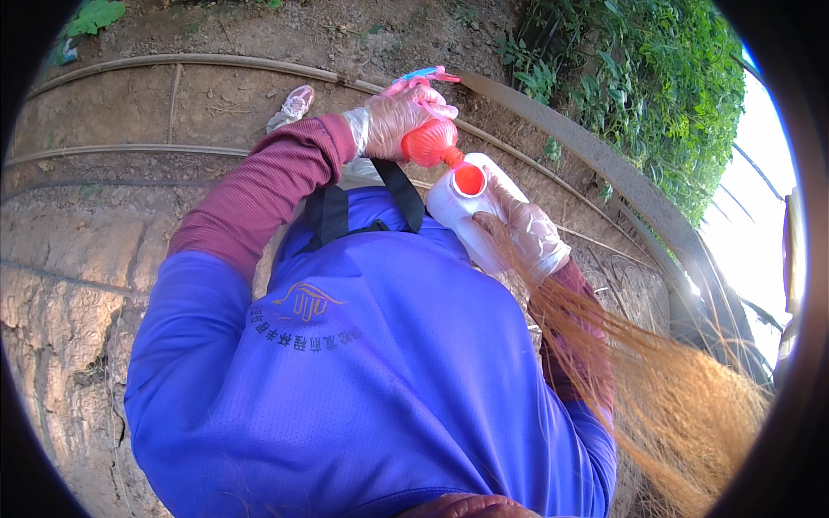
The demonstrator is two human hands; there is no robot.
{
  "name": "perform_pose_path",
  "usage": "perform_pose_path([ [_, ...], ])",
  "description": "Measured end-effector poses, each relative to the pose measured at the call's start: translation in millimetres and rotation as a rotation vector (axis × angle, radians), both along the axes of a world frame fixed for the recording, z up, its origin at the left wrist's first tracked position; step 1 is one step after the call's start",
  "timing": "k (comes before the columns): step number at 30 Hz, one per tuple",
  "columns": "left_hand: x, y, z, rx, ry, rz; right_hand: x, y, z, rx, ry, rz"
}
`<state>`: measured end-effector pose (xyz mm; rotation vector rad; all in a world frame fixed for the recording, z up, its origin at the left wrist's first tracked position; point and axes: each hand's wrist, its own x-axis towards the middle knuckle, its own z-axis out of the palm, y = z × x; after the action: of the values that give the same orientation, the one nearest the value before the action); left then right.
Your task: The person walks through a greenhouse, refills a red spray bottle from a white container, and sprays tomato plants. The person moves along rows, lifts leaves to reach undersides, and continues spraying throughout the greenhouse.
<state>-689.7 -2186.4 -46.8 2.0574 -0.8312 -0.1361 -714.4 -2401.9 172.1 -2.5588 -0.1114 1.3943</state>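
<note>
My left hand (405, 123), in a clear plastic glove, is closed around a red, ribbed, translucent plastic bottle (431, 142). The bottle is tilted, its narrow threaded neck at the rim of a white plastic bottle's round mouth. A pink and light-blue plastic part (424, 74), perhaps a sprayer head, shows at the far side of the left hand; how it is held cannot be told. My right hand (528, 233), also gloved, grips the white bottle (453, 207) from the side. This bottle has no cap on, and bright red shows inside its mouth.
Dry, cracked soil (78, 226) lies underfoot, crossed by thin rails or pipes (194, 150). A curved metal bar (557, 123) runs past at the right, with leafy green plants (647, 90) beyond it. A shoe (298, 100) is near the left forearm. Long hair (680, 388) hangs across the right forearm.
</note>
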Motion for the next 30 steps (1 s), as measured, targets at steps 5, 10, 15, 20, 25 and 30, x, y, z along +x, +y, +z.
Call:
perform_pose_path([
  [5, 0, -3, -6, -0.014, -0.045, 0.02, 2, -1, -2, -0.023, 0.014, 0.002],
  [10, -1, -3, -6, 0.011, -0.046, 0.019, 3, 2, 2, 0.026, 0.022, -0.025],
  [15, -1, -2, -6, 0.018, -0.058, 0.013, 3, 3, 3, 0.025, 0.009, -0.009],
  [20, -4, -3, -10, -0.036, -0.034, 0.034, -7, -17, -14, 0.068, 0.026, -0.092],
  [25, -3, -4, -7, -0.027, -0.011, 0.02, -2, -7, -6, 0.031, 0.034, -0.062],
  [30, -4, -3, -7, -0.075, 0.027, 0.024, -2, -3, -3, -0.026, 0.026, -0.022],
])
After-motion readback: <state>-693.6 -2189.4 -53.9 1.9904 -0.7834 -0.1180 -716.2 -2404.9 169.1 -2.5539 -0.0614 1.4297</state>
